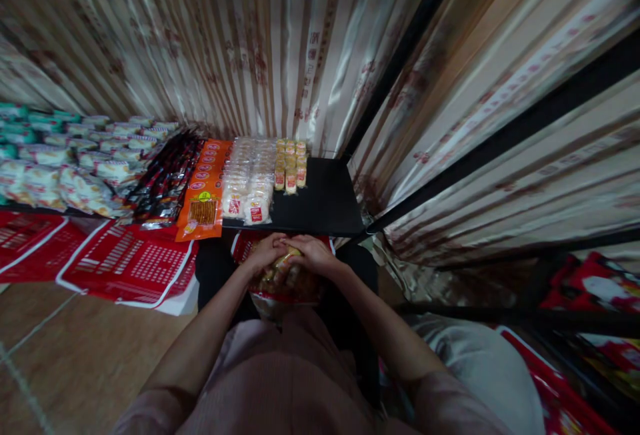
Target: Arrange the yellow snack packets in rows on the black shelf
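Left hand (pixel 264 253) and right hand (pixel 315 255) are together over the lap, fingers bent inward and tips meeting or nearly so. Both touch the snack bag (pixel 286 285); whether either grips it firmly cannot be told.

The bag lies directly below the hands and toward the body, midway between the forearms; neither hand is clearly nearer. Its long axis cannot be established, the hands covering its far part. A yellow patch shows under the fingers, not identifiable as separate.

Just beyond the hands runs the near edge of the black shelf (pixel 327 198). On it, straight ahead, stand small yellow packs (pixel 291 167) in rows; ahead and left, white packs (pixel 247 185), then an orange packet (pixel 205 188), its long axis pointing away from the body.
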A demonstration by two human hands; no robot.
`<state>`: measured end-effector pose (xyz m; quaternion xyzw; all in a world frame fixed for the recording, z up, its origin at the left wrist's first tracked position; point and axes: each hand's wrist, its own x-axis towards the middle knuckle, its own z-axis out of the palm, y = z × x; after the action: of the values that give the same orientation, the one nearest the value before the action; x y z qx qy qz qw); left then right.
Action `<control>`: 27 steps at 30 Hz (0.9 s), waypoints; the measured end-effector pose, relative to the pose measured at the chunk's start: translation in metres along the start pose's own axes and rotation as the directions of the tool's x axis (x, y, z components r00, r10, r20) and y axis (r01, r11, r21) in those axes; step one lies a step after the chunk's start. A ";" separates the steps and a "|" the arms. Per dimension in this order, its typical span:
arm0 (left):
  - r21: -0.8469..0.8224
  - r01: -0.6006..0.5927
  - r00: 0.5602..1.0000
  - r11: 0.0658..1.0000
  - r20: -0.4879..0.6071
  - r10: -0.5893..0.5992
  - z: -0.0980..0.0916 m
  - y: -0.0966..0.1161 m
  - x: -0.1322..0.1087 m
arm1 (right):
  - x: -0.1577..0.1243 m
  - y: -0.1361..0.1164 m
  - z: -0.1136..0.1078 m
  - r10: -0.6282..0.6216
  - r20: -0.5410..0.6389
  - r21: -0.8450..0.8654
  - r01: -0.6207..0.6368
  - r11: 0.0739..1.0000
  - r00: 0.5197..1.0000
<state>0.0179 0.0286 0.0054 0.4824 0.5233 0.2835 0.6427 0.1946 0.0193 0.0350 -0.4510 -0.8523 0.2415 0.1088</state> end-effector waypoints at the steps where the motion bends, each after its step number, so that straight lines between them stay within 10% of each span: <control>1: 0.003 -0.005 1.000 1.000 0.014 0.005 -0.001 0.006 0.001 | 0.000 0.001 -0.004 0.003 -0.008 0.018 -0.003 1.000 1.000; 8: 0.041 -0.137 0.980 0.990 -0.143 0.141 0.000 0.032 0.009 | -0.001 0.011 -0.011 0.359 -0.229 0.352 -0.267 0.897 0.905; 13: 0.281 -0.283 0.858 0.917 -0.354 0.373 0.022 0.039 0.009 | 0.009 0.018 0.000 0.655 -0.133 0.898 -0.189 0.397 0.744; 16: 0.254 -0.355 0.851 0.900 -0.311 0.424 0.039 0.041 0.013 | 0.017 0.019 0.003 0.677 -0.097 0.948 -0.139 0.286 0.730; 23: 0.365 -0.401 0.790 0.840 -0.327 0.519 0.051 0.051 0.048 | 0.034 0.041 -0.013 0.595 -0.384 0.533 -0.358 0.767 0.706; 27: 0.453 -0.373 0.801 0.810 -0.283 0.527 0.049 0.067 0.073 | 0.052 0.063 -0.023 0.568 -0.455 0.345 -0.452 0.822 0.686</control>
<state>0.0949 0.1012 0.0367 0.6406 0.5536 0.4166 0.3310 0.2190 0.0987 0.0209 -0.7063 -0.5961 0.2119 0.3178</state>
